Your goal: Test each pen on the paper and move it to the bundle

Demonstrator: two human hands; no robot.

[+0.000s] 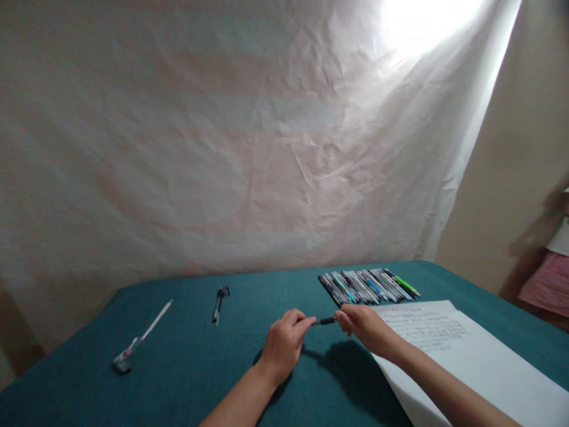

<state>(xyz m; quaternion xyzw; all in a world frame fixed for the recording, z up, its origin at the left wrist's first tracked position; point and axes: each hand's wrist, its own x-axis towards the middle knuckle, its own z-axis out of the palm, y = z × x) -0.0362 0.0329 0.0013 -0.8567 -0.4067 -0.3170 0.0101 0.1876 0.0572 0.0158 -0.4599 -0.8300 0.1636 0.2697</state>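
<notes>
My left hand (282,344) is closed on one end of a slim pen (326,321) with a clear barrel and a black section. The fingers of my right hand (362,326) pinch its black end. The pen lies roughly level between both hands, a little above the table; my fingers hide its two ends. Just behind my right hand is a tidy row of several pens (364,286), mostly clear and black, with some blue, teal and green. Sheets of white paper (462,356) with handwriting lie under my right forearm.
A dark green cloth covers the table (186,379). On the left lie a short, dark-clipped pen part (217,305) and a thin white strip (155,320) with a crumpled, dark-ended piece (124,359). A pale sheet hangs behind. Someone in pink (549,281) stands at the right edge.
</notes>
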